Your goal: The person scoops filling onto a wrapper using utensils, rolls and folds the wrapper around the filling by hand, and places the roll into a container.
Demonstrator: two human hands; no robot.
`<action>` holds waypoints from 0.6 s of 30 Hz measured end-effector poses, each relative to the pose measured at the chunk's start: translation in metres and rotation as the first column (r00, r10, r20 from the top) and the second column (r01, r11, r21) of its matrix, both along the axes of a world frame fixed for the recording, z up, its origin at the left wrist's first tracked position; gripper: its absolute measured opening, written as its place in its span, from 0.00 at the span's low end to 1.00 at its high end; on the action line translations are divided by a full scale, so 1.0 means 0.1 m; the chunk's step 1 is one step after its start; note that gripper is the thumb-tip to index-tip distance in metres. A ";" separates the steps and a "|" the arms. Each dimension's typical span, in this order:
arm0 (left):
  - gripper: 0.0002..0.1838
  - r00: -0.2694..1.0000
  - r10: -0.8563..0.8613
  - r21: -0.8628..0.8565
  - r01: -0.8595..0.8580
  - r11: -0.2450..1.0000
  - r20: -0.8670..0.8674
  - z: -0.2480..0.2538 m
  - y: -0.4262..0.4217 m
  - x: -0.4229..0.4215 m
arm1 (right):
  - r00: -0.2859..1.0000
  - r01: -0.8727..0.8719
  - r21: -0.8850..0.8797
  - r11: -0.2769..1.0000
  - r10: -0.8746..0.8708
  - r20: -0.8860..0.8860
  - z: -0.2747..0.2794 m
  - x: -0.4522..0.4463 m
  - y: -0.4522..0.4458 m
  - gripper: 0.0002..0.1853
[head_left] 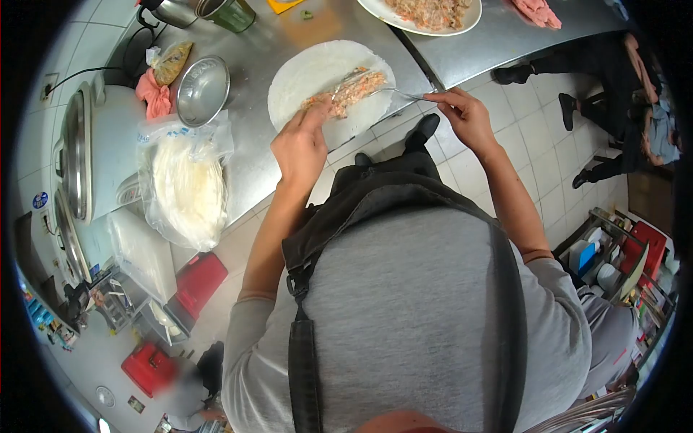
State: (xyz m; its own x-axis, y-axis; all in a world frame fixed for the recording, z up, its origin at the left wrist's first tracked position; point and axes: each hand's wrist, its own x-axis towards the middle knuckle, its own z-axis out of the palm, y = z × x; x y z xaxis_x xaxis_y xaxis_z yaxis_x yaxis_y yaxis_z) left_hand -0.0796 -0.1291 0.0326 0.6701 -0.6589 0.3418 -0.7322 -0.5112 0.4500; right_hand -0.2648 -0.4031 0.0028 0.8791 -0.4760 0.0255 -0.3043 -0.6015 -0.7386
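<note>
A round white wrapper sheet [292, 90] lies on the steel counter in front of me. Across it runs a strip of orange-and-brown chopped filling [354, 92]. My right hand [465, 119] grips the end of a thin-handled metal utensil [408, 94]; its head is at the filling, and I cannot tell whether it is a fork or a spoon. At the near left end of the filling is my left hand [302, 144], fingers drawn together and pointing down. Whatever those fingertips hold, if anything, is hidden.
Left of the wrapper stand a metal bowl [203, 92] and a plastic bag of white sheets [189, 187]. A plate of filling [473, 18] is at the far edge, near a pink cloth [536, 12]. A gap [419, 58] separates two counters. Other people are at right and lower left.
</note>
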 end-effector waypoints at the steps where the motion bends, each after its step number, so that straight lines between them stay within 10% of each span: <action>1: 0.24 1.000 0.000 0.001 0.000 1.000 -0.001 -0.03 -0.01 0.01 | 0.999 -0.027 -0.005 1.000 0.028 0.030 0.00 -0.01 -0.01 0.14; 18: 0.23 0.978 0.088 -0.054 -0.100 0.994 -0.187 -0.03 0.11 0.04 | 0.998 -0.053 0.050 0.997 0.053 -0.012 0.03 0.08 -0.04 0.15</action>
State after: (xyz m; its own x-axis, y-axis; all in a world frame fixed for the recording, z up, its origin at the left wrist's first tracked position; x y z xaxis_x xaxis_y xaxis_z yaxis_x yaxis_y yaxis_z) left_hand -0.0758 -0.1185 0.0298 0.7835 -0.5709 0.2452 -0.5835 -0.5404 0.6062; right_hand -0.2569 -0.4069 0.0060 0.9033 -0.4290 -0.0088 -0.2828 -0.5798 -0.7641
